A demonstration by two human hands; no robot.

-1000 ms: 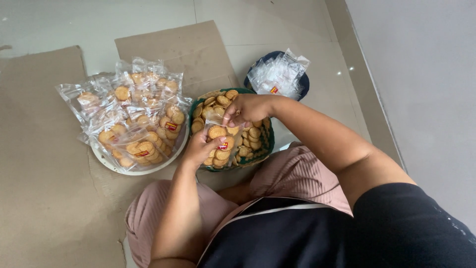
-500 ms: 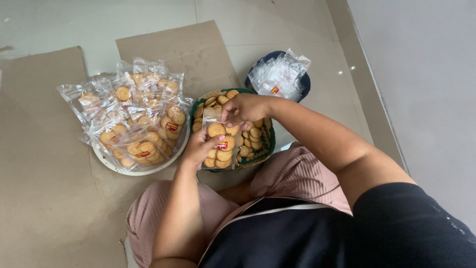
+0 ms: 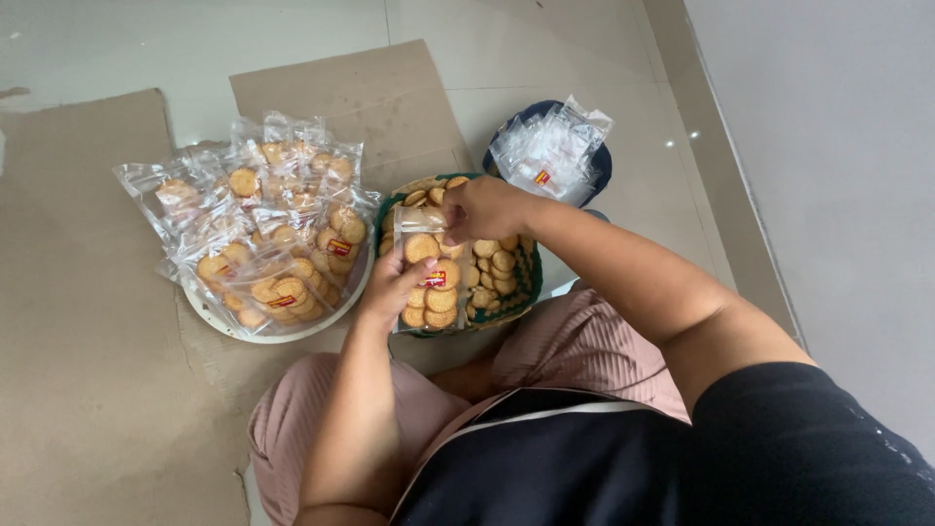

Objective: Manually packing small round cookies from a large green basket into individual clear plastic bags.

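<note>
**Filling one more bag of cookies**

I sit on a pale tiled floor with sheets of brown cardboard (image 3: 88,321) spread out on it. A lot is done, I think: the white plate (image 3: 219,321) on my left is piled high with filled cookie bags (image 3: 263,244). A lot is left too. The green basket (image 3: 528,278) in front of my knees has many loose round cookies (image 3: 497,261) in it, and the dark bowl (image 3: 602,166) behind it holds a heap of empty clear bags (image 3: 550,151).

The clear bag (image 3: 429,278) I am filling now is over the basket. My left hand (image 3: 394,282) is closed on its left side, near the bottom. My right hand (image 3: 487,206) is at its top, with the fingers curled in at the mouth; I cannot tell if there is a cookie in them. The bag is long from top to bottom. Its open end points away from me, and its closed end points at my lap. It looks partly full.
</note>
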